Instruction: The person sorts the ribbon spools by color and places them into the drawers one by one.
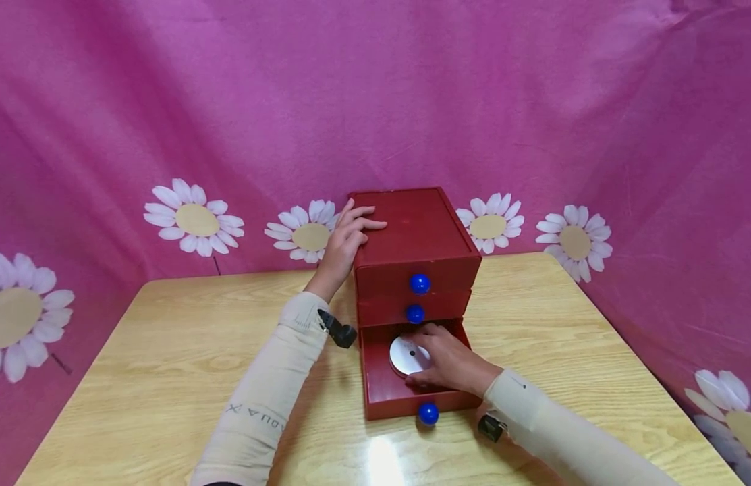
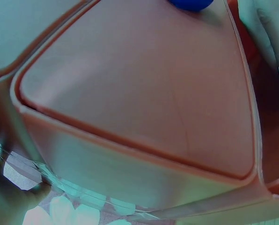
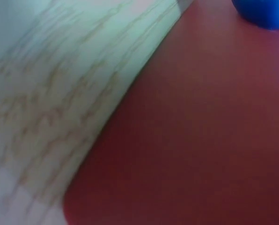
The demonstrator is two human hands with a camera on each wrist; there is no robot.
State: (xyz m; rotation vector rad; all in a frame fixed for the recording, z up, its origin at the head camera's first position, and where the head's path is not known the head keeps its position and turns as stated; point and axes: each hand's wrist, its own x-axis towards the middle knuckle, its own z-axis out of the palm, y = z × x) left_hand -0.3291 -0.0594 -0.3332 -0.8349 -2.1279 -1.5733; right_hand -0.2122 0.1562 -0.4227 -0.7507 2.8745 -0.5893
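A red chest of drawers [image 1: 418, 229] stands on the table, its bottom drawer [image 1: 390, 407] pulled out. My left hand [image 1: 345, 243] rests on the left edge of the chest's top, its fingers lying loosely over the surface. Inside the pulled-out drawer, my right hand [image 1: 444, 358] grips a white CD [image 1: 405, 356] with a small dark centre hole. The thumb is at the disc's near edge and the fingers at its far side, covering its right part. In the right wrist view only the drawer's red front [image 3: 186, 131] shows, without the hand.
Blue round knobs sit on the drawer fronts, such as the top knob [image 1: 420, 283] and the bottom knob [image 1: 428, 414]. The two upper drawers are closed. Light wooden table [image 1: 229, 351] surrounds the chest; a pink flowered curtain [image 1: 290, 101] hangs behind it.
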